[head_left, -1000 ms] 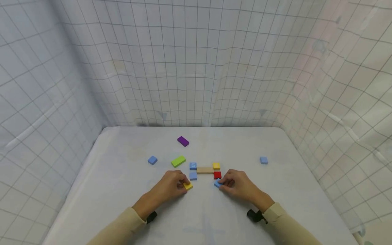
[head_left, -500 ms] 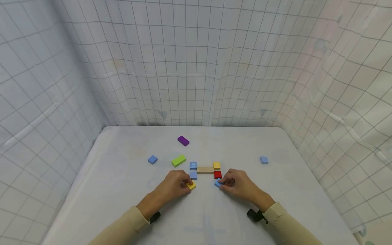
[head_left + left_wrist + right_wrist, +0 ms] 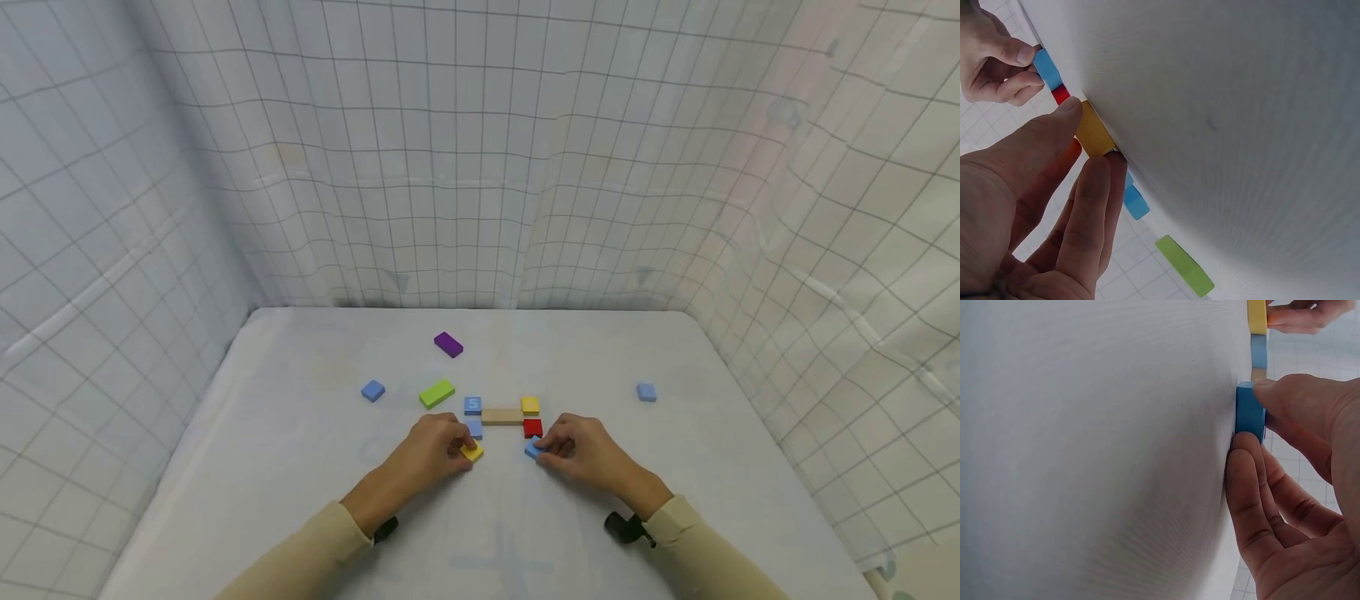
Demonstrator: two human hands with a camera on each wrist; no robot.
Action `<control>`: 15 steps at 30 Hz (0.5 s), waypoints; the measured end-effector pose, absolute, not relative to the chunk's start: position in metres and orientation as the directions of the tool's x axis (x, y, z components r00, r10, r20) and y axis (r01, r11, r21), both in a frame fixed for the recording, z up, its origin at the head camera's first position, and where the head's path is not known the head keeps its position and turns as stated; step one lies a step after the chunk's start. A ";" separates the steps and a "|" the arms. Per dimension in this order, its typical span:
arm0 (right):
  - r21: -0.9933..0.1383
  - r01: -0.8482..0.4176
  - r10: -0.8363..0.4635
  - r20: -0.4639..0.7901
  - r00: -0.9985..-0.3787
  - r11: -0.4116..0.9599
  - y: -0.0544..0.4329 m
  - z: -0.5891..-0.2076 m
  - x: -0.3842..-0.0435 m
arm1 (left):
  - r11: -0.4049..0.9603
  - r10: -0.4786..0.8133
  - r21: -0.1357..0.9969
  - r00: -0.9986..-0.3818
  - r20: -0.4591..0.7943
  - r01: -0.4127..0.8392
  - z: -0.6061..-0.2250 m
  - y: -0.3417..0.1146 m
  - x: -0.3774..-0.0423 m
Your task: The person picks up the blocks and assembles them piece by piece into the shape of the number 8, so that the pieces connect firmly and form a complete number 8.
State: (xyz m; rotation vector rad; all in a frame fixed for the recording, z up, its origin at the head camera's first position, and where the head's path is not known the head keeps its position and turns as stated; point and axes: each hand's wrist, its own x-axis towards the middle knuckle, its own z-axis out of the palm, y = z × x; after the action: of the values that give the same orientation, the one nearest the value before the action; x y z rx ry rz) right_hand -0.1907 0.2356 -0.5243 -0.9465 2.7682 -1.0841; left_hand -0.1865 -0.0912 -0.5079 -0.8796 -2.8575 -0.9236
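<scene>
White cloth ruled with dark grid lines hangs as a curtain (image 3: 480, 183) behind and on both sides of a table (image 3: 232, 475) covered in plain white. My forearms come in from the near edge in beige sleeves (image 3: 303, 554), with a black device (image 3: 624, 527) below the right wrist.

My left grip (image 3: 427, 452) pinches the near yellow block (image 3: 474, 452), thumb at one side and fingertips at the other. That block sits turned at a slant, just beside the near edge of a pale blue block (image 3: 475, 430); I cannot tell whether the two touch. My right grip (image 3: 588, 452) pinches a bright blue block (image 3: 532, 449) between thumb and fingertips, also slanted, just beside the near edge of a red block (image 3: 532, 428). Whether those two meet is hard to tell.

Between my hands and slightly beyond them, a flat wooden stick (image 3: 502, 417) lies crosswise. At its left end are the pale blue block and, behind it, a blue block marked 5 (image 3: 472, 406); at its right end are the red block and, behind that, the far yellow block (image 3: 530, 406).

Left of this group lies a lime green block (image 3: 437, 393), set at an angle, with a small blue block (image 3: 372, 391) farther left. Beyond the green one is a purple block (image 3: 448, 344). Well apart to the right lies another blue block (image 3: 647, 392).
</scene>
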 end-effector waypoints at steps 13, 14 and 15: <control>-0.621 -0.520 -0.542 0.176 -0.822 0.587 0.236 -0.526 -0.192 | 0.661 0.505 0.539 -0.841 0.196 0.523 -0.508 -0.090 -0.188; -0.620 -0.521 -0.543 0.176 -0.821 0.586 0.236 -0.526 -0.192 | 0.663 0.504 0.538 -0.842 0.195 0.521 -0.508 -0.090 -0.187; -0.622 -0.520 -0.543 0.176 -0.821 0.585 0.236 -0.526 -0.192 | 0.662 0.504 0.539 -0.842 0.194 0.521 -0.508 -0.090 -0.187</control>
State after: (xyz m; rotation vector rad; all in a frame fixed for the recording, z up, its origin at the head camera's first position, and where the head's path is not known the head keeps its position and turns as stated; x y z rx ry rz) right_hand -0.1920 0.2361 -0.5259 -0.9283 2.7680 -1.0689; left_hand -0.1874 -0.0898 -0.5077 -0.8755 -2.8387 -0.9332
